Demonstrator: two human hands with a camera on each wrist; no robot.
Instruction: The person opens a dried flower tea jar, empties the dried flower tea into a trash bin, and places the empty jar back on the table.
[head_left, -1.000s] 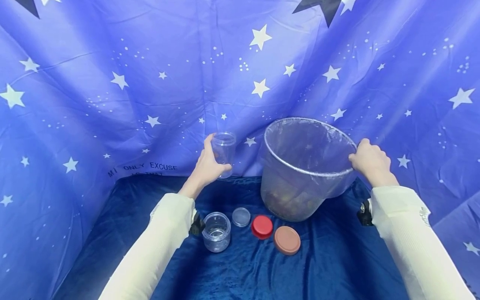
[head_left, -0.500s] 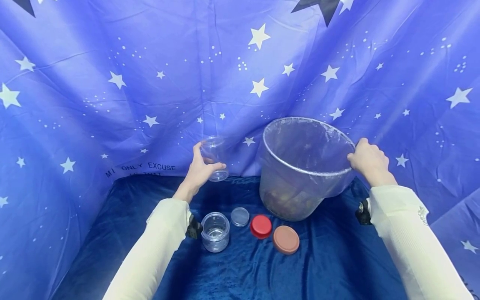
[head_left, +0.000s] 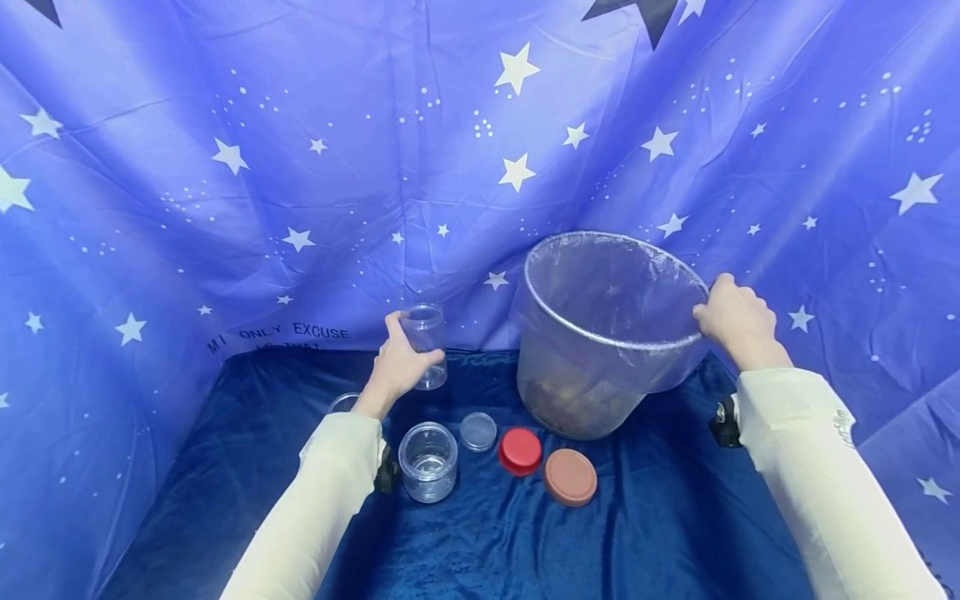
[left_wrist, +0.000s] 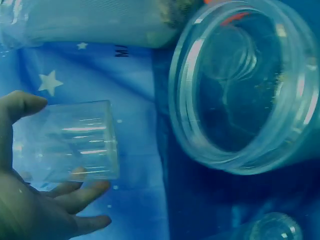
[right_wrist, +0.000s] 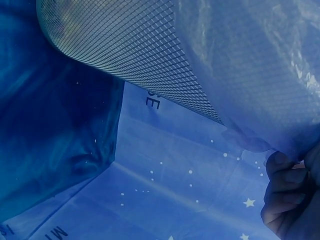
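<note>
My left hand (head_left: 402,364) grips a tall clear plastic jar (head_left: 427,337), thumb on one side and fingers on the other, upright near the back of the cloth. In the left wrist view this jar (left_wrist: 70,140) looks empty, with no lid on. My right hand (head_left: 737,321) grips the rim of a mesh waste bin (head_left: 577,392) with a clear plastic liner (head_left: 615,283); brownish contents show dimly low inside. In the right wrist view, curled fingers (right_wrist: 285,195) pinch the liner's edge.
Nearer stands a wide open clear jar (head_left: 429,479). Beside it lie a clear lid (head_left: 478,432), a red lid (head_left: 520,451) and a brownish-orange lid (head_left: 571,477). Another clear jar (head_left: 343,403) is partly hidden by my left wrist. A starry curtain (head_left: 360,167) backs the blue cloth (head_left: 480,542).
My left hand has carried the tall jar left, away from the bin, and then lowered it towards the cloth. My right hand keeps its grip on the bin's rim.
</note>
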